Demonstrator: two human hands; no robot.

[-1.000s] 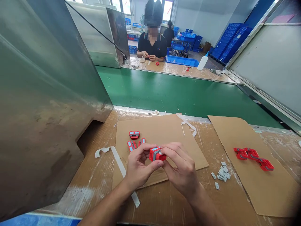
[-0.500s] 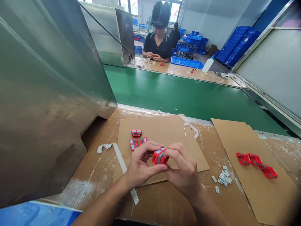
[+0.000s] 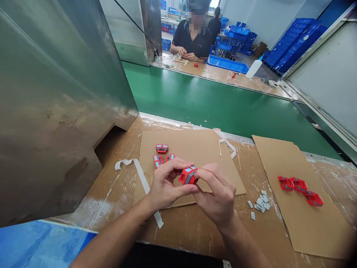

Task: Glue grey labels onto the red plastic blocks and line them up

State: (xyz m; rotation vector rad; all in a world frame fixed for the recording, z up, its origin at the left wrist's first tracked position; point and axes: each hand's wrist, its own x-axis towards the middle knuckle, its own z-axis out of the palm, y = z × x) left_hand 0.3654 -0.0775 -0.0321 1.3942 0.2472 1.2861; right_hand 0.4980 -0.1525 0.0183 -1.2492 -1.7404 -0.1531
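Between both hands is a small red plastic part with a grey band and light-blue panels on top. My left hand is closed on its left side, thumb below and fingers behind. With fingers bent, my right hand pinches its right edge; the fingertips are partly hidden. Just behind my left hand, three similar parts lie on a cardboard sheet: one red part at the back, another red part in front, and a third red part partly covered by my fingers.
Small grey plates lie right of my hands. Several red pieces rest on a second cardboard sheet. White tape strips flank the first sheet. A metal housing stands left. Beyond the green belt, a co-worker sits.
The view has tipped downward, so the scene sits higher in the picture. My right fingers have shifted slightly at the red part's edge and are more bent; both hands still hold it.
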